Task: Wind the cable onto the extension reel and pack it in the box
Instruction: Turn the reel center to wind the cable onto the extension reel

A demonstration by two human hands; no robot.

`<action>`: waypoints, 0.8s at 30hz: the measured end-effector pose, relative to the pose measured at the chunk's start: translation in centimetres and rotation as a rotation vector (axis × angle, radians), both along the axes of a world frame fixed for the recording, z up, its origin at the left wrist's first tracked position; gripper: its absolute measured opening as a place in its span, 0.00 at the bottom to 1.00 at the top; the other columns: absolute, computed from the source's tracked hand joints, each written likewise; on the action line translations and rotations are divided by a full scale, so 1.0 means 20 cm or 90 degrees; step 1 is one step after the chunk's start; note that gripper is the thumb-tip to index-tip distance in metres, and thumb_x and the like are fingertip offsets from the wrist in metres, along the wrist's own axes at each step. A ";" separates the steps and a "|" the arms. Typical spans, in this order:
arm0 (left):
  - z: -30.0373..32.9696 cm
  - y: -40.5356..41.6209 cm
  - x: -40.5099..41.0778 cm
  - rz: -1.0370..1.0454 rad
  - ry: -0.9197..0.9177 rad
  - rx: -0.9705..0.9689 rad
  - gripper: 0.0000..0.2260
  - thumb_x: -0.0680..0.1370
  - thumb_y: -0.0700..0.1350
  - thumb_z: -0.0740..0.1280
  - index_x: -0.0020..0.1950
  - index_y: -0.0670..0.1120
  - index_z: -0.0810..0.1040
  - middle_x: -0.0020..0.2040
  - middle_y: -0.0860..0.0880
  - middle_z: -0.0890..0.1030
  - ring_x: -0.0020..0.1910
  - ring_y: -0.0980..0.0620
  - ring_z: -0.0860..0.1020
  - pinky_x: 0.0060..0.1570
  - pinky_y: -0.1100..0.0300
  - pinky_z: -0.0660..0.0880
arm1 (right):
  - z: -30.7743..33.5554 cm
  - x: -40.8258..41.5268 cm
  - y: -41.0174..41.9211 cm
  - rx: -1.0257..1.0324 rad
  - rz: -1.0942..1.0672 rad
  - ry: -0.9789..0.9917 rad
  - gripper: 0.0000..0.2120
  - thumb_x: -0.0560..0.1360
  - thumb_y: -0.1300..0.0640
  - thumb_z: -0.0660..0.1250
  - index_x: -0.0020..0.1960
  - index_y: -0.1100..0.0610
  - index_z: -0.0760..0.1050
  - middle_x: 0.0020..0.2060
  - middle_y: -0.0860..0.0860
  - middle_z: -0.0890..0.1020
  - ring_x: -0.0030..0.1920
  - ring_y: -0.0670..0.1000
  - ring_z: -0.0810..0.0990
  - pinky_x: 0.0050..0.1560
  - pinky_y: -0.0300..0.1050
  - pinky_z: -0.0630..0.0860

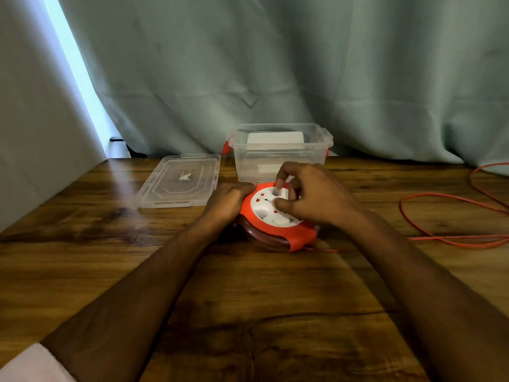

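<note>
An orange extension reel [278, 230] with a white socket face lies flat on the wooden table in front of me. My left hand [228, 201] grips its left rim. My right hand [311, 194] rests on the white face, with curled fingertips hooked into its recesses. Wound cable shows dark under the reel's rim. Loose orange cable [451, 216] runs from the reel's right side in loops over the table to the right edge. A clear plastic box [281, 153] with orange latches stands open just behind the reel.
The box's clear lid [180, 180] lies flat to the left of the box. A white object sits at the bottom of the box. A grey-green curtain hangs along the table's back edge. Bare wood fills the foreground between my forearms.
</note>
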State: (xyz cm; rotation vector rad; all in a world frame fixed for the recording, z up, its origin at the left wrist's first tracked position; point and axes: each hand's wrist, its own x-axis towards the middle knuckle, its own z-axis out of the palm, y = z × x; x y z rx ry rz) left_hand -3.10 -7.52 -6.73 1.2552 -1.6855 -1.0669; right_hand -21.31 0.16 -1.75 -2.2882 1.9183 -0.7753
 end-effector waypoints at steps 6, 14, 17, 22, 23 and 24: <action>0.00 -0.01 -0.01 -0.021 -0.026 0.014 0.15 0.84 0.55 0.62 0.56 0.49 0.86 0.44 0.47 0.89 0.44 0.46 0.87 0.49 0.50 0.81 | 0.01 -0.09 -0.01 0.106 0.115 -0.089 0.31 0.71 0.63 0.77 0.69 0.45 0.70 0.53 0.44 0.84 0.36 0.32 0.78 0.40 0.38 0.78; 0.00 -0.01 -0.01 -0.019 -0.029 0.032 0.15 0.84 0.57 0.63 0.56 0.50 0.85 0.44 0.47 0.89 0.44 0.45 0.88 0.56 0.45 0.83 | 0.03 -0.16 -0.01 0.190 0.132 -0.060 0.44 0.70 0.62 0.79 0.78 0.42 0.60 0.62 0.41 0.82 0.56 0.41 0.78 0.45 0.35 0.80; 0.00 0.00 -0.01 -0.006 -0.027 0.025 0.15 0.83 0.57 0.64 0.54 0.50 0.86 0.45 0.47 0.89 0.46 0.44 0.88 0.60 0.43 0.81 | 0.03 -0.15 0.00 0.169 0.134 -0.066 0.47 0.68 0.59 0.81 0.77 0.40 0.58 0.58 0.43 0.83 0.49 0.40 0.79 0.44 0.36 0.78; 0.00 0.00 -0.01 0.011 -0.014 0.016 0.15 0.83 0.57 0.64 0.51 0.50 0.87 0.44 0.47 0.89 0.46 0.45 0.88 0.60 0.42 0.81 | 0.03 -0.13 0.01 0.131 0.104 -0.036 0.43 0.65 0.49 0.84 0.71 0.39 0.63 0.53 0.42 0.84 0.56 0.45 0.79 0.54 0.49 0.82; 0.00 0.00 -0.01 0.011 -0.009 0.017 0.15 0.83 0.56 0.65 0.50 0.50 0.87 0.44 0.47 0.89 0.45 0.45 0.88 0.60 0.42 0.81 | 0.03 -0.13 0.01 0.126 0.100 -0.025 0.42 0.64 0.47 0.84 0.70 0.39 0.63 0.53 0.42 0.84 0.57 0.46 0.79 0.55 0.50 0.82; -0.01 0.00 0.00 0.012 -0.004 0.018 0.14 0.83 0.56 0.65 0.50 0.50 0.87 0.44 0.47 0.89 0.45 0.45 0.88 0.60 0.42 0.81 | 0.03 -0.12 0.01 0.119 0.098 -0.016 0.40 0.64 0.46 0.83 0.68 0.39 0.64 0.52 0.42 0.84 0.58 0.47 0.80 0.55 0.51 0.83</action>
